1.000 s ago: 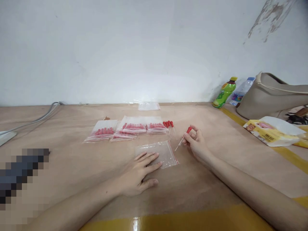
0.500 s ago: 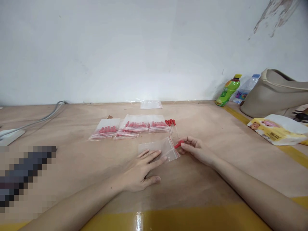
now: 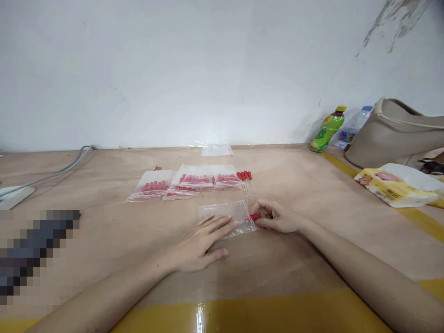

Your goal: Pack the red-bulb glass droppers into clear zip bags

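Head view: left hand lies flat, its grip open, fingers spread on a clear zip bag on the brown surface. Right hand grips the end of a red-bulbed dropper at the bag's mouth. Beyond lie loose droppers and filled bags.

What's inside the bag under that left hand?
A red-bulbed dropper sits partway into the clear bag, its bulb end at the opening, beside the right hand. Its stem is hard to trace. The left hand covers part of the bag; anything beneath is hidden.
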The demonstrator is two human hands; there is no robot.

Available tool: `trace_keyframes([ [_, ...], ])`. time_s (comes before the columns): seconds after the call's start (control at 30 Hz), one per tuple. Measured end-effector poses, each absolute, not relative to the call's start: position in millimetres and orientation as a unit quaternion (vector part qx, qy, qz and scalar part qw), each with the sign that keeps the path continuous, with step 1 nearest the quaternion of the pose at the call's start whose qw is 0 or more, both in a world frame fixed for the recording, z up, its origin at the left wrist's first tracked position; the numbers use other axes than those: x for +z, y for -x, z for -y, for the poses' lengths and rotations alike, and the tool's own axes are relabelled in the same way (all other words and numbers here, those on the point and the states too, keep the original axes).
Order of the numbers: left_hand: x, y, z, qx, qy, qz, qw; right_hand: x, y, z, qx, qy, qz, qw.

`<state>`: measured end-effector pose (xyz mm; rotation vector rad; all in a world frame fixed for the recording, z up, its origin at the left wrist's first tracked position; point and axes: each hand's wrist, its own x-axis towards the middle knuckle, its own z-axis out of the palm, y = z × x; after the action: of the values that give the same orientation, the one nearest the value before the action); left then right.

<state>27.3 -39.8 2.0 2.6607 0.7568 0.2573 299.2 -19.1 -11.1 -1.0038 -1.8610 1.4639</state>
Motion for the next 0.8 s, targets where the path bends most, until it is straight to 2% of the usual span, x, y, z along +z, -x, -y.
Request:
trace_keyframes([
  [0.17, 3.4, -17.7, 25.9, 0.153, -0.922, -0.264, 0.239, -10.6, -303.9, 13.9, 0.479, 0.409, 0.733, 0.259],
  [0.6, -3.9, -18.2, 22.8, 0.167, -0.924, -0.259, 0.228, -22.1, -290.1, 17.1, 0.383, 0.431, 0.754, 0.314],
  [0.7, -3.7, -18.1, 23.5, 0.171, -0.921, -0.258, 0.235, -18.7, -293.2, 19.8, 0.408, 0.398, 0.769, 0.291],
  [0.8, -3.6, -18.4, 24.2, 0.173, -0.92, -0.259, 0.238, -14.3, -295.5, 22.6, 0.487, 0.383, 0.728, 0.293],
])
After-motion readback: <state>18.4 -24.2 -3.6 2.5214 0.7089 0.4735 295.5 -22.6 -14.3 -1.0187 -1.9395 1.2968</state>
